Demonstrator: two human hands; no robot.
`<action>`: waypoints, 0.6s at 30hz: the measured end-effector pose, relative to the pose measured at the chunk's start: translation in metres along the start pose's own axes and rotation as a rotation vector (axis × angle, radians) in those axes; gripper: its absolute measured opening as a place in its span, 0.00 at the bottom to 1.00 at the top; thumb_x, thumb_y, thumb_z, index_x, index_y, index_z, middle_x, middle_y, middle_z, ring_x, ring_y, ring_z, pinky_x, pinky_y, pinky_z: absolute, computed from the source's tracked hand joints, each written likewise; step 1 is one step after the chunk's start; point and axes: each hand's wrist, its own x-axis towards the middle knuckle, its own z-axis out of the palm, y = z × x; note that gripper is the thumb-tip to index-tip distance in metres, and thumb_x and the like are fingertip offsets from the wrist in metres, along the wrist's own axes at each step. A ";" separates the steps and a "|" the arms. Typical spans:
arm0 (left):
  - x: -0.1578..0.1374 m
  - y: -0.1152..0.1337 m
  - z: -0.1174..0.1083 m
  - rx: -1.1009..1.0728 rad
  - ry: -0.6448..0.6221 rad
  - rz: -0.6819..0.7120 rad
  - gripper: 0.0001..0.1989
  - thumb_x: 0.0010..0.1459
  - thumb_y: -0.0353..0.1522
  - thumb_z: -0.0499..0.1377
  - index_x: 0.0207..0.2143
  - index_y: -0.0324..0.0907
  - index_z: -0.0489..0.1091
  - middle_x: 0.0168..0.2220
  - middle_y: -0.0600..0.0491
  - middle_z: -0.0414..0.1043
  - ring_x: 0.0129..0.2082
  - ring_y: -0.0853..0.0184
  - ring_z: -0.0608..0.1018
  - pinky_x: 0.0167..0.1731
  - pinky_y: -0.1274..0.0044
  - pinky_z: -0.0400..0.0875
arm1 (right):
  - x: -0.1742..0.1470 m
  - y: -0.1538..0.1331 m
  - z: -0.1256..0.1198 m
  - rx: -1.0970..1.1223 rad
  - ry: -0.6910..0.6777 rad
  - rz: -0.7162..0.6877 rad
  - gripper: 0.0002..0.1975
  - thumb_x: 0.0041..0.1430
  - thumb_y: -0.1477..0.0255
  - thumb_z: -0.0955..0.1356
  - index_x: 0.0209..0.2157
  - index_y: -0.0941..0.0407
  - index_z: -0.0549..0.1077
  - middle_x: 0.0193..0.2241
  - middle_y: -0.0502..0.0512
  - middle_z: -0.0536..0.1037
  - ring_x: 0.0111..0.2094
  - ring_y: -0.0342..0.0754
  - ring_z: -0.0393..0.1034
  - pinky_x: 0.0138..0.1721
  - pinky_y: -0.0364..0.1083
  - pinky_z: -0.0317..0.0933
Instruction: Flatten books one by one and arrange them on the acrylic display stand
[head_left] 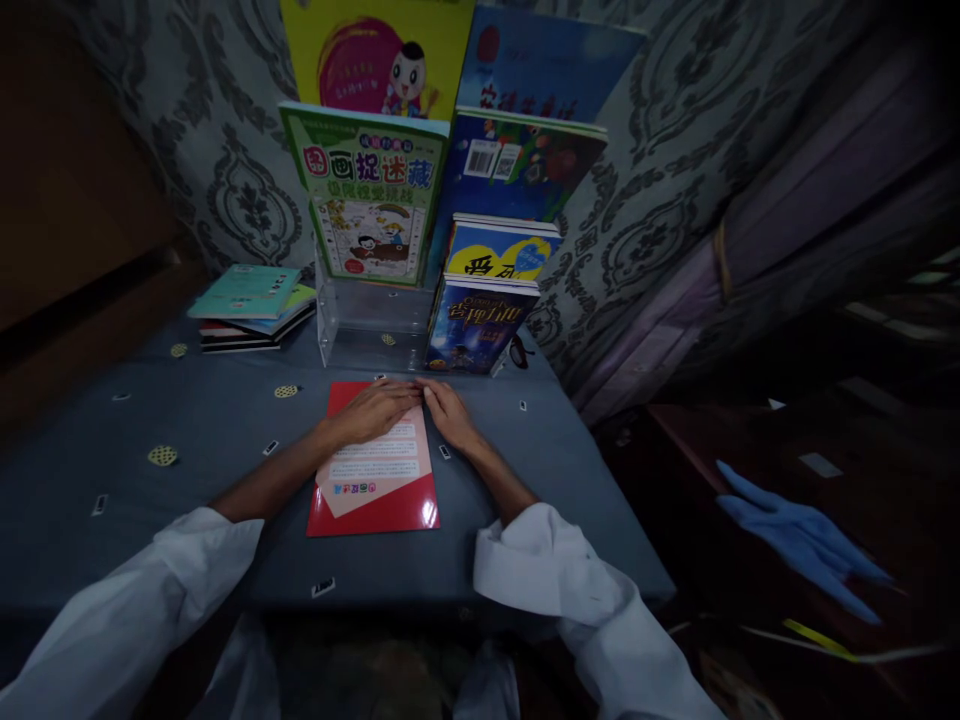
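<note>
A glossy red book [411, 512] lies flat near the table's front, its text panel upside down to me. My left hand [381, 410] rests across the upper part of its cover, fingers stretched out flat toward the top right corner. At that same corner, my right hand [451, 415] has its fingers pressed together on the book's edge, beside the left fingertips. Behind both hands stands a clear acrylic rack [324, 325]. Its left column holds a green picture book [367, 190]; in the right column is a dark blue book [476, 320] at the front.
A stack of books [244, 295] with a teal one on top sits at the back left of the cloth-covered table [202, 400]. Dark glasses [519, 352] lie right of the rack. Patterned wallpaper [255, 190] rises behind. Off to the right lies a blue glove [802, 535].
</note>
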 end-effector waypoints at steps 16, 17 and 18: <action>-0.049 0.004 -0.006 0.097 0.011 -0.329 0.23 0.70 0.35 0.43 0.63 0.42 0.63 0.66 0.46 0.62 0.66 0.58 0.64 0.64 0.62 0.60 | -0.006 -0.014 -0.001 -0.189 -0.057 -0.082 0.20 0.66 0.70 0.62 0.56 0.55 0.74 0.54 0.61 0.77 0.56 0.56 0.67 0.58 0.58 0.61; -0.056 0.001 -0.009 0.104 0.011 -0.361 0.23 0.70 0.35 0.43 0.63 0.41 0.64 0.66 0.46 0.63 0.66 0.57 0.65 0.64 0.62 0.60 | -0.005 -0.013 -0.001 -0.199 -0.060 -0.083 0.19 0.66 0.70 0.62 0.56 0.55 0.74 0.54 0.61 0.77 0.56 0.56 0.68 0.58 0.59 0.61; -0.063 -0.002 -0.012 0.111 0.012 -0.391 0.24 0.69 0.36 0.43 0.62 0.41 0.64 0.65 0.45 0.63 0.66 0.57 0.65 0.64 0.62 0.61 | -0.005 -0.013 -0.001 -0.208 -0.063 -0.082 0.19 0.66 0.70 0.62 0.55 0.55 0.75 0.54 0.61 0.77 0.56 0.56 0.68 0.58 0.59 0.61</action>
